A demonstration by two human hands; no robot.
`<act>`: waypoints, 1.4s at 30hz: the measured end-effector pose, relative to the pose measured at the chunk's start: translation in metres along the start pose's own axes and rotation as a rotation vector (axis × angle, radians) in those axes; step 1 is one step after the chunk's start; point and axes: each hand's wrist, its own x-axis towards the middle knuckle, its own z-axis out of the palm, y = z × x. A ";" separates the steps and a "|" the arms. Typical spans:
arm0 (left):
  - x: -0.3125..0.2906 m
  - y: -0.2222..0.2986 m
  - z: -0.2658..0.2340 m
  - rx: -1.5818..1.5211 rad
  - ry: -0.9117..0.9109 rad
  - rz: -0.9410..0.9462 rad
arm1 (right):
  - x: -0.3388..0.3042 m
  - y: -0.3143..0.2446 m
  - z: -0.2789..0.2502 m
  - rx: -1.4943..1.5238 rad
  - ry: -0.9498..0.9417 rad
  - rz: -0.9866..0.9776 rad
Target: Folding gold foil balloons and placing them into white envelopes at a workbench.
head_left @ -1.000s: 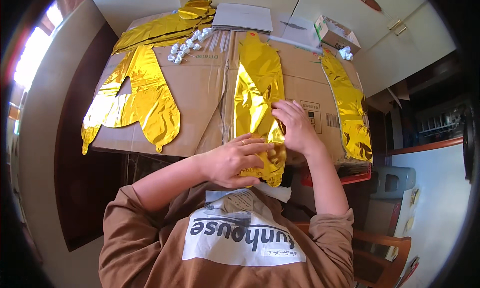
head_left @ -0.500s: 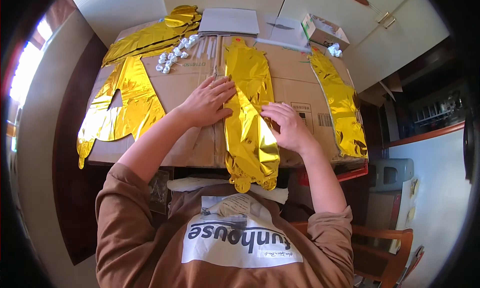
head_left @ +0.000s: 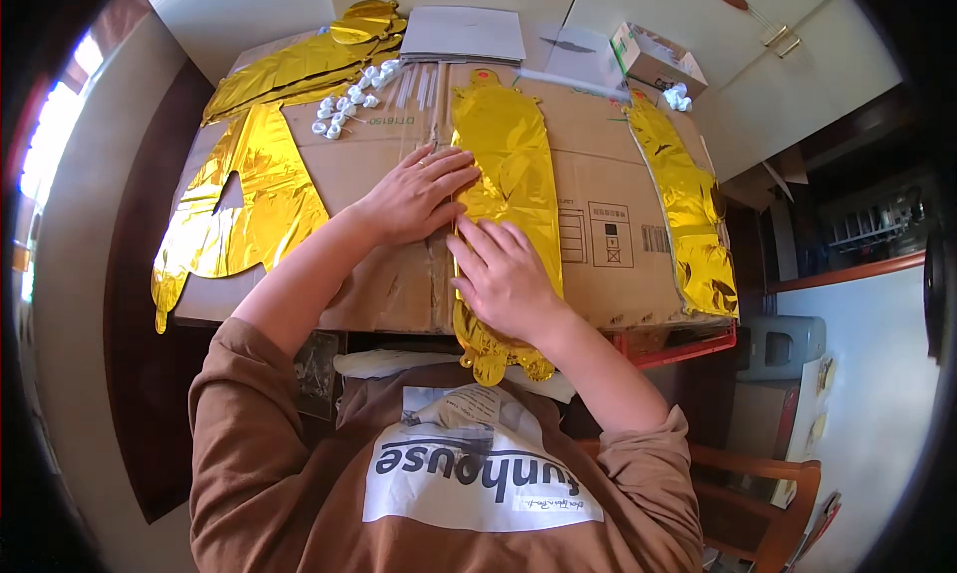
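We see the fingers of the left hand (head_left: 419, 196) extended and slightly spread, thumb apart, their tips resting over the left edge of the middle gold foil piece (head_left: 510, 125). The fingers of the right hand (head_left: 510, 286) reach across that foil toward the same edge, loosely extended, thumb apart; we cannot tell whether their tips press on it. The two hands are near each other, left one farther from the body. The foil lies lengthwise on the cardboard (head_left: 389, 279), its near end overhanging the edge. To its left we record an A-shaped gold foil (head_left: 277, 179); well apart on the right, a gold foil strip (head_left: 690, 209). Beyond: small white rolls (head_left: 344, 107), thin white tubes (head_left: 416, 87), stacked gold foil (head_left: 289, 75), white sheets (head_left: 463, 33) and a small box (head_left: 663, 59).
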 end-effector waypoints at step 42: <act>0.018 -0.039 0.017 0.043 0.110 -0.204 | -0.033 -0.052 0.006 -0.006 -0.158 0.165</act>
